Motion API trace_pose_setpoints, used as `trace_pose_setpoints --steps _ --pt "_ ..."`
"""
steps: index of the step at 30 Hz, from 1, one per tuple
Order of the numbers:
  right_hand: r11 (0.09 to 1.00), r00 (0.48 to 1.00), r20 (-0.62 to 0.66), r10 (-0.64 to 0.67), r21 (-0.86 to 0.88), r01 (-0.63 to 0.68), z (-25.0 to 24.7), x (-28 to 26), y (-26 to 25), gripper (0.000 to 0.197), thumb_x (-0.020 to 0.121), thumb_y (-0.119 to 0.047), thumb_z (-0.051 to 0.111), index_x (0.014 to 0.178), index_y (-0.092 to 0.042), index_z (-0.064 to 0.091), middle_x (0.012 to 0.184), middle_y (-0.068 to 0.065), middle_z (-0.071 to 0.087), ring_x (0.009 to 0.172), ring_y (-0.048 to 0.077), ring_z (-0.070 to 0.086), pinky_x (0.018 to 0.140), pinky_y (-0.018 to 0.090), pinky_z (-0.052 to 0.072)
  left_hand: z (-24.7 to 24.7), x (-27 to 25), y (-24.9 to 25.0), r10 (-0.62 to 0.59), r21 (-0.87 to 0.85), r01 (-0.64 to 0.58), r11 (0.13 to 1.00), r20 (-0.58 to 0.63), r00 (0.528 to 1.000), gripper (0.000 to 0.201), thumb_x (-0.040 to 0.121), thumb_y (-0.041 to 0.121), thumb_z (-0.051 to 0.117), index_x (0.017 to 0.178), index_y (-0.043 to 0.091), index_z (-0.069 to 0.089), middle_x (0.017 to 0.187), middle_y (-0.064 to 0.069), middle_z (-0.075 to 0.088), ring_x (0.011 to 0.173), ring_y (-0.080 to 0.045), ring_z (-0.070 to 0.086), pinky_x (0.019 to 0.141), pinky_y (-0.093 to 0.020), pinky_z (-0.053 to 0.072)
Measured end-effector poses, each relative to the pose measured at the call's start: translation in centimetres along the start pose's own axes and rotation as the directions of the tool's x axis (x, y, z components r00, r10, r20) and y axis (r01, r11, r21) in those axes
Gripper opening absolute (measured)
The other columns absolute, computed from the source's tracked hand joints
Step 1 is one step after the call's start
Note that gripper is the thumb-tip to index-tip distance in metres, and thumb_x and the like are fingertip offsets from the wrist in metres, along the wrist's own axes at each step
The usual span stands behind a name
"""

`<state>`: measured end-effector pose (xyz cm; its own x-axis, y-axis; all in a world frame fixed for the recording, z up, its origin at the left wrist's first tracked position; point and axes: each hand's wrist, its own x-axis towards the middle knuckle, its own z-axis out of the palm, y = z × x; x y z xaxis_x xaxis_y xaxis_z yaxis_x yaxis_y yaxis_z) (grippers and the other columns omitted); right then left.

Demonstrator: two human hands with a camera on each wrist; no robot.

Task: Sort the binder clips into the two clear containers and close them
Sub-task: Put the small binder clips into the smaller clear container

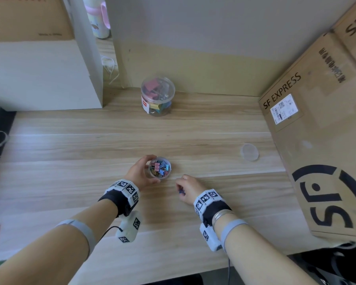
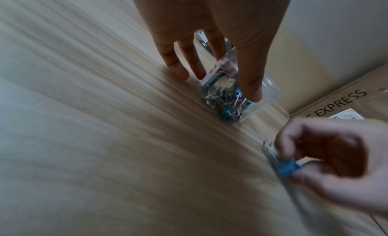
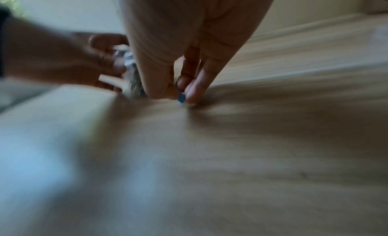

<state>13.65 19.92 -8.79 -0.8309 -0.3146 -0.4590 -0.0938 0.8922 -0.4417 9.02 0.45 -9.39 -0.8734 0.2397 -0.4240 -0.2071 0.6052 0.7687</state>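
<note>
blue binder clip (image 2: 287,168), a single small one, is pinched at the right hand's (image 1: 188,189) fingertips, low over the wooden desk (image 1: 90,151); motion blur hides which way it points. just left, the small clear container (image 1: 160,168) stands upright, mouth up, lidless, packed with mixed-colour clips too many to count. the left hand (image 1: 141,173) curls round its wall. one clear lid (image 1: 249,152) lies flat well to the right, near the sf express carton (image 1: 317,120). a second, larger clear container (image 1: 157,99), lidded and upright, holds bigger clips at the desk's back edge.
</note>
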Motion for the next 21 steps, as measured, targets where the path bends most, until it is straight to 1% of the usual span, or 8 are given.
trace_pose_setpoints --steps 2,5,8,11,13,16,18,21 --pt "0.988 0.98 -0.192 0.052 0.154 -0.022 -0.8 0.2 0.2 0.012 0.071 0.003 0.056 0.076 -0.004 0.063 0.081 0.001 0.051 0.069 0.017 0.049 0.07 0.029 0.046 0.4 0.2 0.3 0.007 0.003 -0.007 1.0 0.006 1.0 0.077 0.062 0.01 0.083 0.127 0.02 0.043 0.131 -0.004 0.054 0.104 -0.014 0.053 0.087 -0.023 0.04" --pt "0.946 0.907 -0.408 0.106 0.323 0.034 -2.6 0.6 -0.1 0.012 0.068 0.005 0.058 0.067 -0.007 0.061 0.073 -0.001 0.057 0.064 0.018 0.055 0.067 0.029 0.051 1.2 0.8 1.1 0.027 -0.002 -0.026 1.0 0.028 0.999 0.078 0.061 0.01 0.083 0.127 0.019 0.043 0.13 -0.004 0.054 0.101 -0.011 0.051 0.087 -0.023 0.04" --pt "0.914 0.898 -0.435 0.07 0.389 0.117 -4.3 1.3 -0.7 0.014 0.067 0.004 0.059 0.068 -0.01 0.06 0.076 0.001 0.061 0.071 0.023 0.061 0.069 0.03 0.053 2.3 1.7 2.2 0.041 -0.006 -0.041 0.999 0.038 0.998 0.076 0.061 0.009 0.083 0.125 0.02 0.045 0.128 -0.004 0.056 0.101 -0.012 0.052 0.088 -0.024 0.041" --pt "0.932 0.897 -0.432 0.095 0.355 0.073 -5.8 2.0 0.7 0.014 0.071 0.0 0.063 0.076 -0.012 0.06 0.084 -0.005 0.055 0.072 0.018 0.054 0.068 0.024 0.043 3.3 2.8 3.4 0.054 0.007 -0.055 0.998 0.042 0.998 0.075 0.06 0.008 0.083 0.125 0.018 0.047 0.127 -0.005 0.057 0.104 -0.018 0.055 0.087 -0.021 0.039" --pt "0.937 0.868 -0.452 0.205 0.348 -0.04 -6.7 2.3 3.4 0.016 0.075 0.0 0.062 0.088 -0.01 0.062 0.093 -0.002 0.056 0.078 0.015 0.052 0.073 0.023 0.04 3.8 3.6 3.9 0.054 0.015 -0.054 0.998 0.042 0.998 0.074 0.06 0.009 0.083 0.124 0.019 0.047 0.125 -0.005 0.058 0.103 -0.017 0.055 0.087 -0.021 0.04" --pt "0.875 0.803 -0.381 0.459 0.348 -0.335 -8.2 2.5 9.2 0.031 0.079 -0.006 0.061 0.109 -0.013 0.059 0.117 0.01 0.056 0.103 0.029 0.056 0.091 0.033 0.045 4.3 4.9 4.5 0.042 0.006 -0.042 0.999 0.04 0.998 0.075 0.06 0.012 0.083 0.125 0.021 0.046 0.124 -0.004 0.059 0.106 -0.019 0.056 0.089 -0.024 0.043" --pt "0.788 0.744 -0.27 0.611 0.303 -0.537 -9.2 2.4 12.4 0.041 0.083 -0.014 0.061 0.122 -0.021 0.051 0.13 0.014 0.047 0.116 0.037 0.049 0.1 0.038 0.039 4.6 5.6 4.9 0.034 0.01 -0.035 0.999 0.039 0.999 0.076 0.06 0.013 0.083 0.125 0.022 0.045 0.124 -0.003 0.059 0.11 -0.021 0.056 0.092 -0.028 0.045" --pt "0.692 0.658 -0.218 0.721 0.271 -0.669 -10.3 2.6 15.7 0.054 0.084 -0.02 0.06 0.134 -0.028 0.04 0.142 0.013 0.034 0.13 0.038 0.033 0.109 0.043 0.028 5.1 7.1 5.6 0.026 -0.015 -0.025 1.0 0.049 0.998 0.078 0.058 0.013 0.084 0.124 0.024 0.045 0.122 -0.005 0.06 0.108 -0.021 0.059 0.096 -0.037 0.049"
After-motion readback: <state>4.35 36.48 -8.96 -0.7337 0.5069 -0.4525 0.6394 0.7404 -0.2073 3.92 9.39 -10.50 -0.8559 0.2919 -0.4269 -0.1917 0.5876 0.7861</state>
